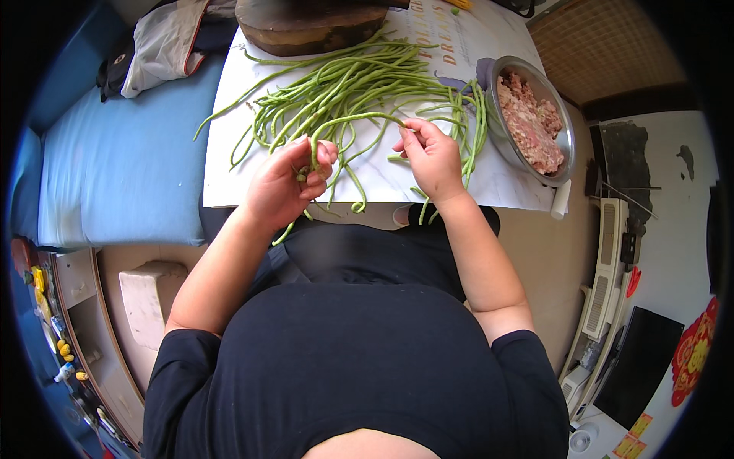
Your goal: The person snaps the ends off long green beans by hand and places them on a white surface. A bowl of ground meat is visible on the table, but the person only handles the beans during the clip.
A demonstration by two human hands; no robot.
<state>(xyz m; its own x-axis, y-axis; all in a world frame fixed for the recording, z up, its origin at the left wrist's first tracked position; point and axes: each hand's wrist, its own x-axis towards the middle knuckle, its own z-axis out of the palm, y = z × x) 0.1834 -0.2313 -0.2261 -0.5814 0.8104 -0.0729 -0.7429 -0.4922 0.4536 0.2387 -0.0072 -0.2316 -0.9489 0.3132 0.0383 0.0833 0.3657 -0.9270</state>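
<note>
A long green bean [348, 117] arches between my two hands over the table's near side. My left hand [287, 180] is closed round one end of it, with bits of bean showing between its curled fingers. The other end is pinched between the thumb and fingers of my right hand [433, 157]. Behind my hands a big loose pile of long green beans [344, 80] spreads across the white tabletop. A smaller bunch of long beans [472, 126] lies just right of my right hand, and some ends hang over the near edge.
A metal bowl of minced meat [527, 122] stands at the table's right edge. At the back sits a round wooden chopping board [306, 27]. A blue sofa [130, 153] with clothes [164, 46] on it adjoins the white table [229, 172] on the left.
</note>
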